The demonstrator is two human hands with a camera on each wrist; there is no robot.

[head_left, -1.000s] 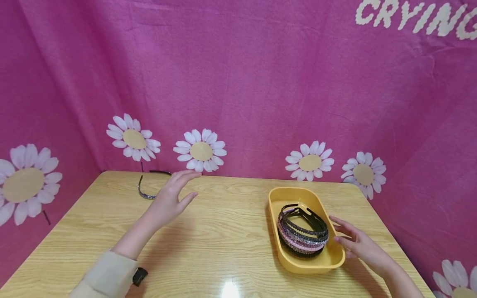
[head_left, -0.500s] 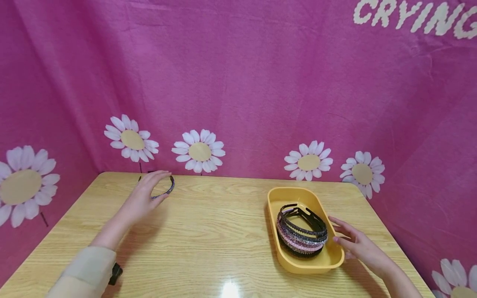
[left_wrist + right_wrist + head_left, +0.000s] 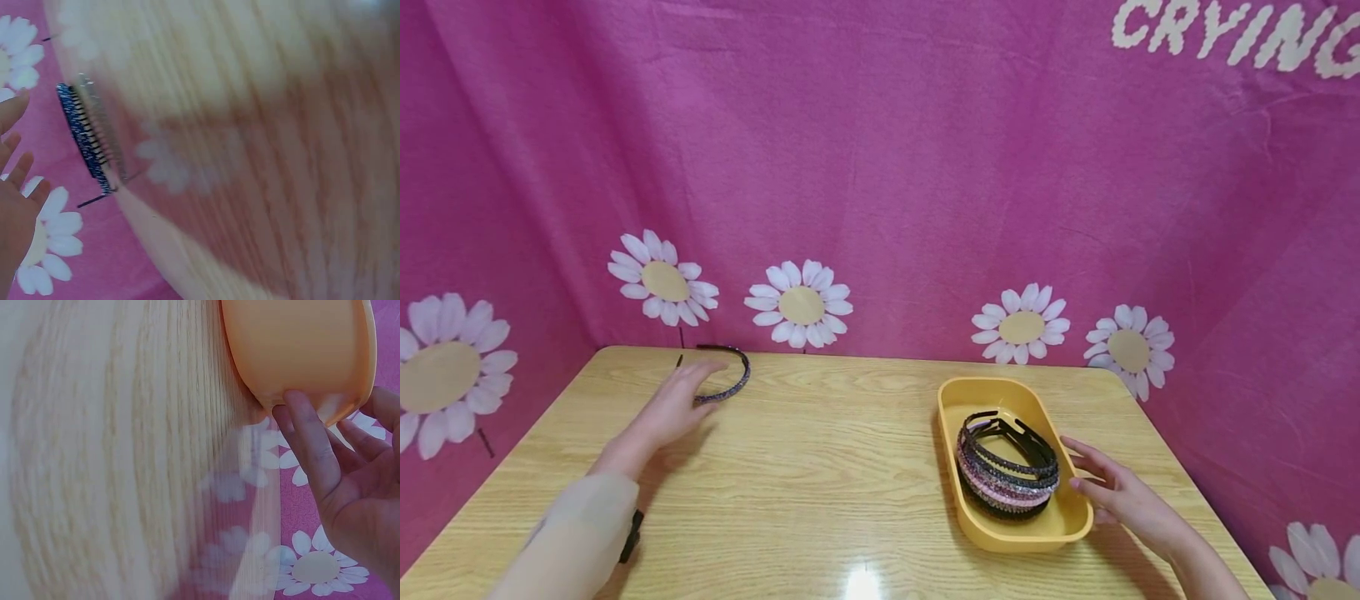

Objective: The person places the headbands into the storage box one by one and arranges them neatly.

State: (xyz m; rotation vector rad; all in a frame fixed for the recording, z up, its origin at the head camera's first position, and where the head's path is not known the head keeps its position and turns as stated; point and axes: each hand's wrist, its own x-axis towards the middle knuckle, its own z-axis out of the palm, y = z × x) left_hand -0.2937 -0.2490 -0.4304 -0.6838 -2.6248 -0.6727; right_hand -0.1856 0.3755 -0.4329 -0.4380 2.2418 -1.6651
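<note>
A dark glittery headband (image 3: 747,373) lies at the table's back left; its toothed inner side shows in the left wrist view. My left hand (image 3: 674,402) hovers at it with fingers extended, overlapping its left part in the head view. In the left wrist view the left hand (image 3: 19,194) shows a gap between its fingers and the headband. At the right, my right hand (image 3: 1123,493) touches the side of a yellow plastic bin (image 3: 1015,542) with loosely spread fingers. Several stacked headbands (image 3: 1009,483), black, pink and silvery, sit inside the bin.
The wood-grain table (image 3: 820,467) has its back edge against a pink curtain (image 3: 880,183) printed with white daisies. Curtain panels also rise along the left and right sides. A black strap piece (image 3: 632,536) shows at the left sleeve's cuff.
My left hand has moved left and come down beside the headband, which now shows more of its arc and sits turned compared with a second ago. The right hand and bin stay put.
</note>
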